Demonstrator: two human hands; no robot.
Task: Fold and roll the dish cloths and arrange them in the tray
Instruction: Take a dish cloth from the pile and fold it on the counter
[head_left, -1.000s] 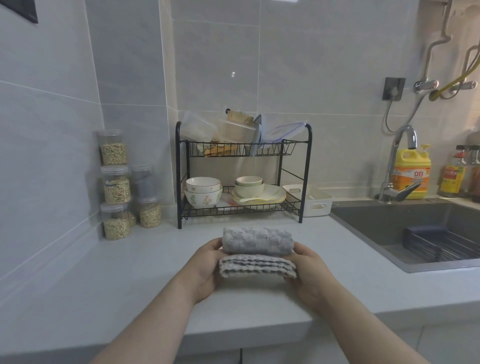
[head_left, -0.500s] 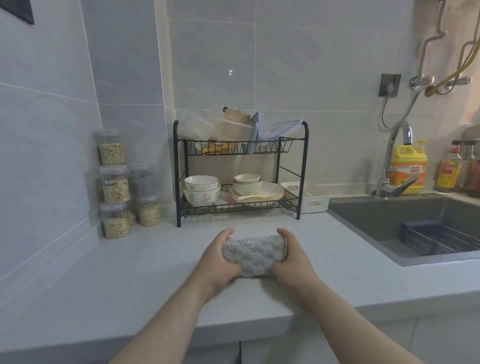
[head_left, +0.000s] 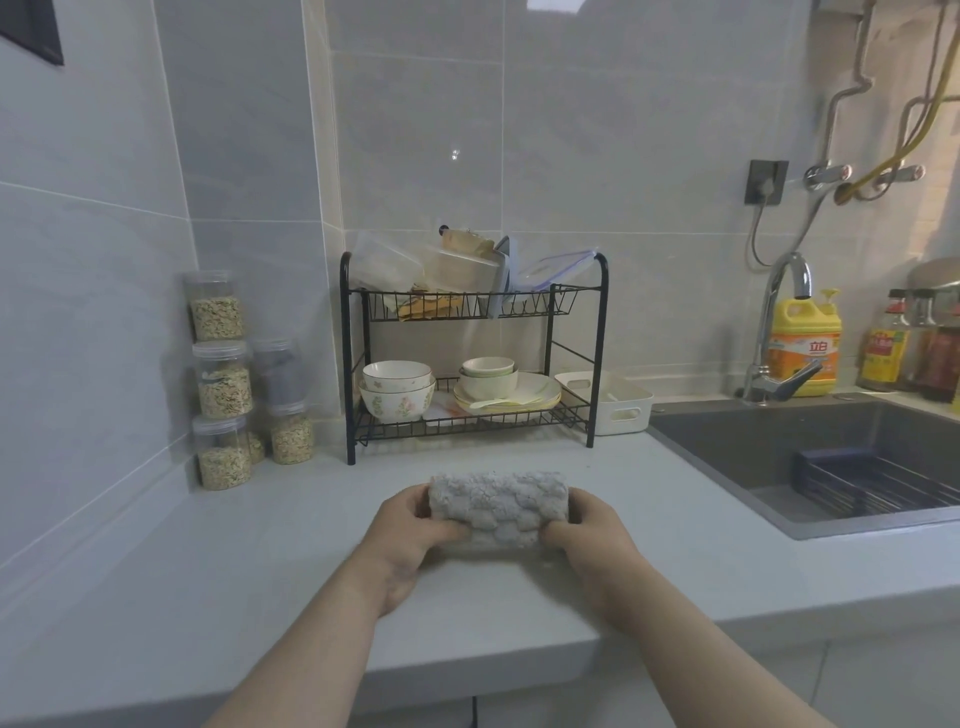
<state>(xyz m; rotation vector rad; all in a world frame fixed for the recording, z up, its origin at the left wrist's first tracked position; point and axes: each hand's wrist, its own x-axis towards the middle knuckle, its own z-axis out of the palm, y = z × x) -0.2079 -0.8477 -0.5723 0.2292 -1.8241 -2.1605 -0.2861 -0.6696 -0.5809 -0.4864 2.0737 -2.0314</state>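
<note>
We hold the rolled grey dish cloth (head_left: 498, 506) by both ends at the counter (head_left: 208, 571).
Our left hand (head_left: 410, 530) and right hand (head_left: 592, 535) each curl round one end of the crosswise roll. The white tray (head_left: 623, 410) sits well behind it, just beside the dish rack (head_left: 597, 358).

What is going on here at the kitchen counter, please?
A person is working on a dish cloth. Both hands grip one grey dish cloth, already rolled into a cylinder: the left hand holds its left end, the right hand its right end, low over the counter. The white tray stands farther back, between the dish rack and the sink, and the roll is not yet in it.
</note>
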